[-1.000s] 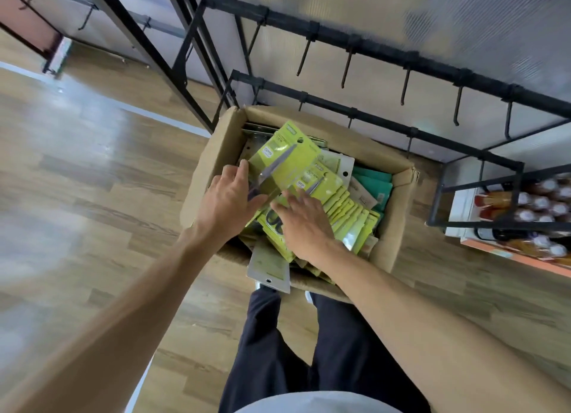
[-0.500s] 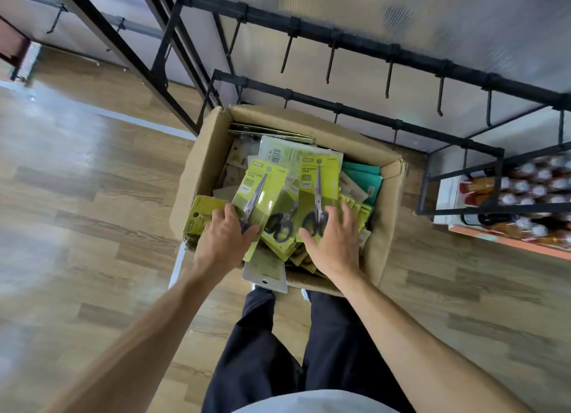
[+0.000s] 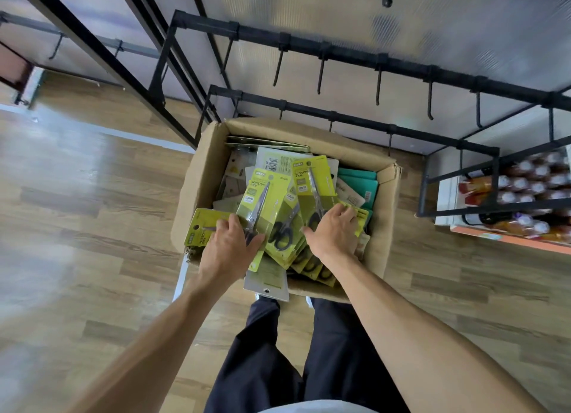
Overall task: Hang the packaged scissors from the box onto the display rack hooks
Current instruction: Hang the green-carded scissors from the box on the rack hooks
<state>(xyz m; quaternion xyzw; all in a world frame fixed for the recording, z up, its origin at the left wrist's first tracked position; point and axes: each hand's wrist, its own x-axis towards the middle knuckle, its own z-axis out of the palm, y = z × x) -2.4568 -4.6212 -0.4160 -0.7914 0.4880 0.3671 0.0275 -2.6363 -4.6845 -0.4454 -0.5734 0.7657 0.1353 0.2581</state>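
Both hands in the box, 1 scissors pack each.
Rack [image 3: 355, 57] at 12 w/ bare hooks; cardboard box [image 3: 204, 177] below, heaped w/ yellow packs; left hand [image 3: 230, 245] grips pack [image 3: 262, 202], right hand [image 3: 332, 230] clamps another [image 3: 312, 180].

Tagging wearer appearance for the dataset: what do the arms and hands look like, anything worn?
Both forearms are bare, no sleeves in view. Left hand and right hand: no gloves, and no rings, watch or wristband visible. Dark trousers below; a strip of pale top at the frame's bottom edge.

"scissors", "grip" on yellow packages [image 3: 262, 196]
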